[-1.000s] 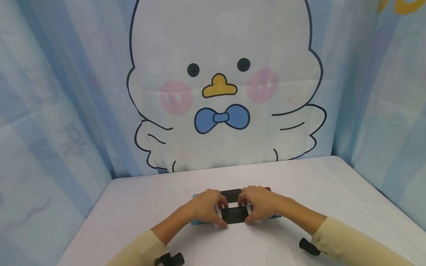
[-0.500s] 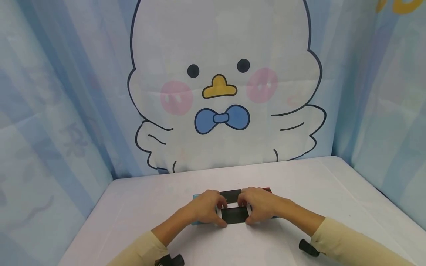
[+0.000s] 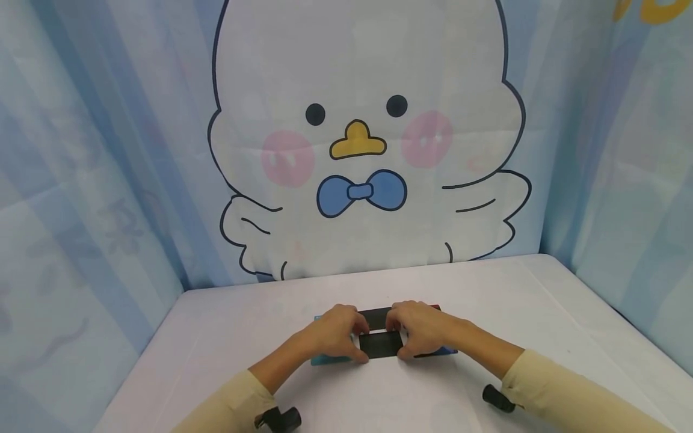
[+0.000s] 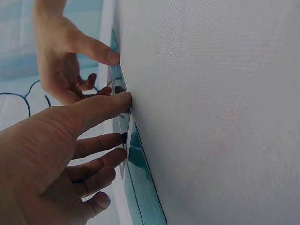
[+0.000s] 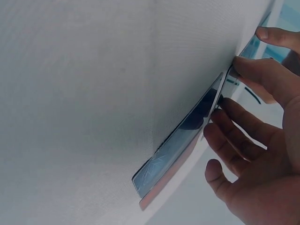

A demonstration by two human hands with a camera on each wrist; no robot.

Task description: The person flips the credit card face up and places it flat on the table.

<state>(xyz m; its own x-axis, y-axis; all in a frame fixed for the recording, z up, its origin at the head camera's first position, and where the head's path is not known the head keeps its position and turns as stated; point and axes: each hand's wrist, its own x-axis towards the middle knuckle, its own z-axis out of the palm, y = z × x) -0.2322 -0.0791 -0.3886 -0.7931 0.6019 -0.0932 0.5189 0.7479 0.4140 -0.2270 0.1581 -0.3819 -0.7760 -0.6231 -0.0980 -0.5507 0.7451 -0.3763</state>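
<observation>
In the head view a thin flat piece (image 3: 381, 344) with a black middle and pale ends lies between both hands. My left hand (image 3: 337, 334) pinches its left end, thumb at the near edge and fingertips at the far edge. At the right end, my right hand (image 3: 422, 328) pinches it the same way. Glossy flat strips sit under and beside it: a teal strip (image 3: 327, 361) at left and a blue one (image 3: 446, 350) at right. Behind is another black strip (image 3: 375, 319). In the right wrist view the piece's edge stands slightly tilted over the blue strip (image 5: 176, 133).
A white-covered table (image 3: 260, 337) carries the strips near its middle. Behind it hangs a curtain (image 3: 357, 240) printed with a cartoon bird, and curtains close off both sides. Small black devices (image 3: 498, 398) are strapped at the sleeves.
The pinched black-centred piece has shifted slightly away from the person and a little left, with both hands following. More of the blue strip shows beneath the right hand.
</observation>
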